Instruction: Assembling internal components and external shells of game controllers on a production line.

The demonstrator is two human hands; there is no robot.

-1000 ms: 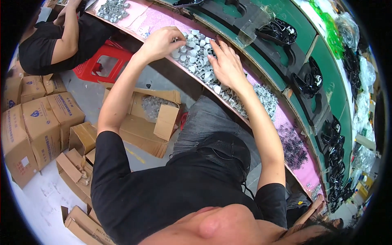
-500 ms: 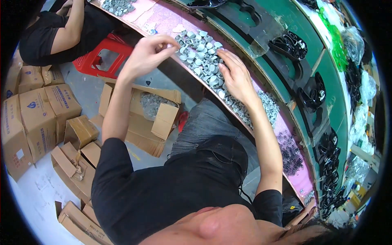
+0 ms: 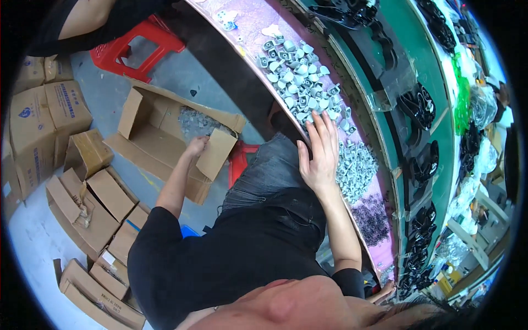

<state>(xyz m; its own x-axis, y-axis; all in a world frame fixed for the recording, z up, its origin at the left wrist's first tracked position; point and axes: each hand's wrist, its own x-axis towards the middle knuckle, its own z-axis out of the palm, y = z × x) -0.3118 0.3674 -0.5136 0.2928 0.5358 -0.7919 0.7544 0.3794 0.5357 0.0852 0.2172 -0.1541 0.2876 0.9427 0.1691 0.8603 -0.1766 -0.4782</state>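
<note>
My right hand (image 3: 319, 151) lies flat with fingers spread on the pink table edge (image 3: 250, 33), touching a heap of small grey plastic parts (image 3: 300, 82). More grey parts (image 3: 355, 165) lie just right of that hand. My left hand (image 3: 196, 147) reaches down into an open cardboard box (image 3: 148, 137) on the floor, at the inner flap. Grey parts in a clear bag (image 3: 192, 121) lie inside that box beside the hand. Whether the left fingers hold anything is hidden by the flap.
A pile of small black rings (image 3: 371, 217) lies on the pink table. Black moulded parts (image 3: 418, 104) sit on the green conveyor (image 3: 440, 71) beyond. Several cardboard boxes (image 3: 49, 115) stand on the floor at left. A red stool (image 3: 135, 47) and another person's arm (image 3: 82, 16) are at top left.
My left hand has left the grey parts on the table and gone down into the open cardboard box on the floor. My right hand stays on the table heap.
</note>
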